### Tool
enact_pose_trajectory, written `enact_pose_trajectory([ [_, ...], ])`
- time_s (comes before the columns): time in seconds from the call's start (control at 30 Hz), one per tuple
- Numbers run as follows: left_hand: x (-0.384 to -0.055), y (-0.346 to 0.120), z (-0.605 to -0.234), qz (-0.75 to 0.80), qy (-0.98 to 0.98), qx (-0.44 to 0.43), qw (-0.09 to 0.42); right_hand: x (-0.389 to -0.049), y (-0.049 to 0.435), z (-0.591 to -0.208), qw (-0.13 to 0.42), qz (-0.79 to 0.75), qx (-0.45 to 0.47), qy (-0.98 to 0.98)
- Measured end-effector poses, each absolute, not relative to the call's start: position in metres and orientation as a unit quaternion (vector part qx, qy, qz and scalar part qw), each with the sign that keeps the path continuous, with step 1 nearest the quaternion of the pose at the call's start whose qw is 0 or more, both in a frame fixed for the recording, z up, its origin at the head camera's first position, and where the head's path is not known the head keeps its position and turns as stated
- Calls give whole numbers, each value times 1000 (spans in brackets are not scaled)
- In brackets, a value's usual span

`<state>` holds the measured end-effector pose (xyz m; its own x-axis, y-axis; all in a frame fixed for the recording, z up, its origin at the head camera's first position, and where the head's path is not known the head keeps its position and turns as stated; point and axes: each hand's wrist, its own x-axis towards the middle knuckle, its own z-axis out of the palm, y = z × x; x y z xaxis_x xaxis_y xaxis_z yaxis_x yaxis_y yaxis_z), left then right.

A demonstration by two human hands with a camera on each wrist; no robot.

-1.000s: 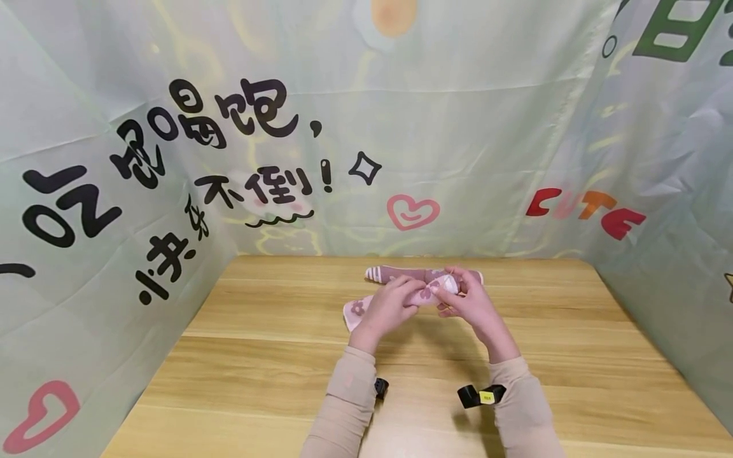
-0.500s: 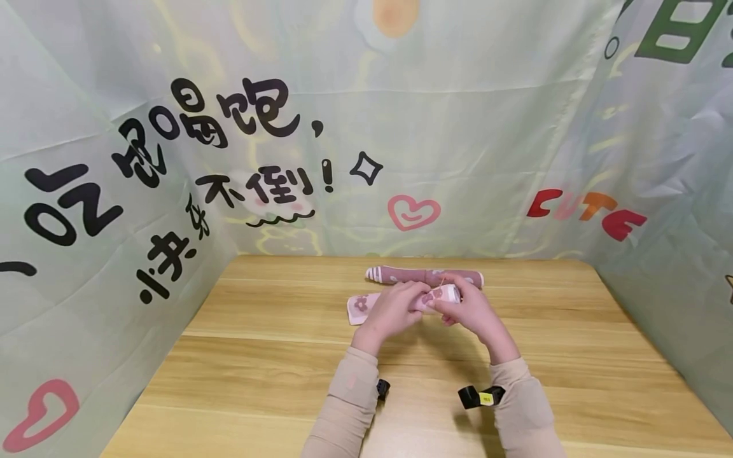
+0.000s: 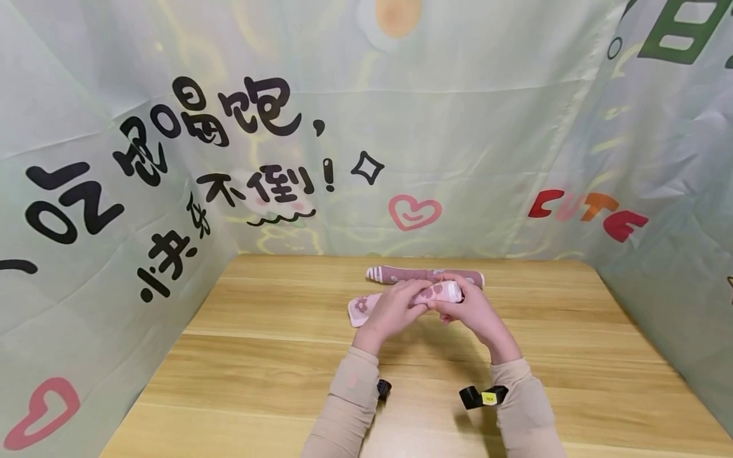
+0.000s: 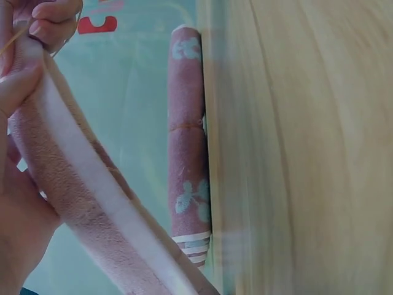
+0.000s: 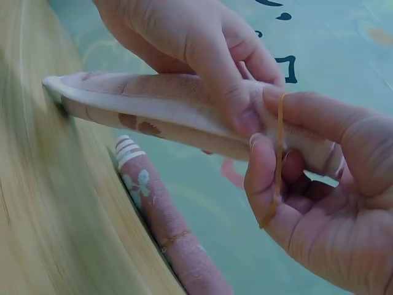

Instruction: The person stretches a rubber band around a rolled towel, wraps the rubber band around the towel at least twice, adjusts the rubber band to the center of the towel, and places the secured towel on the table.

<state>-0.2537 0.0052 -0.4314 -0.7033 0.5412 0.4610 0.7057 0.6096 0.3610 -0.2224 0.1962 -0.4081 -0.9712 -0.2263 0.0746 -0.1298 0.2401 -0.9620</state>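
Observation:
A pale pink towel [image 3: 359,310] with mauve flowers is rolled into a long tube. My left hand [image 3: 392,312] grips it around its middle, thumb along the near side in the right wrist view. At the tube's right end, my right hand [image 3: 475,315] holds the roll between thumb and fingers. A thin orange rubber band [image 5: 280,147] runs stretched across the roll and is hooked on the right hand's fingers. Behind both hands lies a second rolled towel [image 3: 401,275], mauve with white stripes at one end, a band [image 4: 186,126] around its middle.
Both rolls are over a wooden table [image 3: 275,356], the mauve one near its back edge. Printed fabric walls [image 3: 458,140] enclose the table at the back and sides. A black wrist camera [image 3: 481,397] sits on the right sleeve, another [image 3: 383,389] on the left.
The pale pink roll has swung flatter, its left end shifting slightly right. My right hand's thumb has dropped lower along the roll, and its fingers have come down. The mauve roll stays put.

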Motion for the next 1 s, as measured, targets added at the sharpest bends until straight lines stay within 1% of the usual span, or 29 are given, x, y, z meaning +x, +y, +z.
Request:
enact_pose_trajectory([
  [0.1, -254, 5, -431, -293, -876, -351, 153, -223, 197, -410, 46, -625, -124, 769],
  [0.27, -253, 4, -430, -366, -854, -343, 143, -227, 201, -418, 79, -671, -134, 725],
  [0.43, -253, 4, -429, -427, -825, -335, 157, -228, 204, -424, 107, -698, -134, 695],
  [0.63, -254, 0, -426, -500, -791, -312, 167, -231, 209, -431, 175, -704, -167, 668],
  [0.73, -256, -3, -426, -503, -785, -316, 176, -233, 211, -435, 205, -694, -183, 666],
  [0.87, -258, -6, -426, -493, -787, -318, 192, -235, 212, -442, 229, -691, -208, 653],
  [1.0, -260, -7, -427, -501, -783, -311, 199, -237, 212, -453, 259, -716, -254, 597],
])
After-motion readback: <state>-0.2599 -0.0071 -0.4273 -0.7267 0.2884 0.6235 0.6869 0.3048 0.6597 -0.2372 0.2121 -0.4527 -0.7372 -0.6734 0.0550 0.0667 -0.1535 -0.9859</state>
